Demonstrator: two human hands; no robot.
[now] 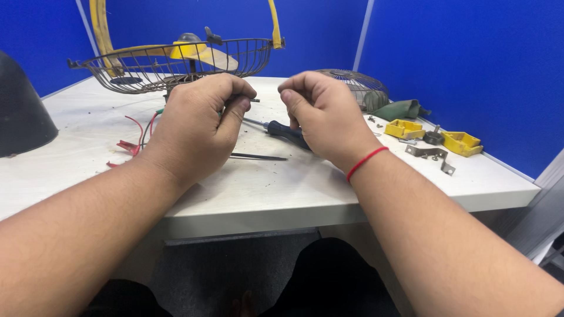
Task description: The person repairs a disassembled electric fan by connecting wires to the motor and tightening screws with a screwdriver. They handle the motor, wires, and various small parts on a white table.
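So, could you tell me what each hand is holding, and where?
The left hand grips a thin metal rod near its end; the right hand is closed, its contents hidden.

Packages, labels, signs, screens: none visible anywhere about the hands, neither on the tabletop, among the loose parts and tools there, nor on the blue partition walls behind.

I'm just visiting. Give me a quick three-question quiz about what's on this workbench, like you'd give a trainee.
1. True or false: the left hand is closed around a thin metal rod.
2. Which colour is the cord on the right hand's wrist: A green, B red, C white?
3. What lies on the table under the right hand?

Key:
1. True.
2. B.
3. A dark-handled screwdriver.
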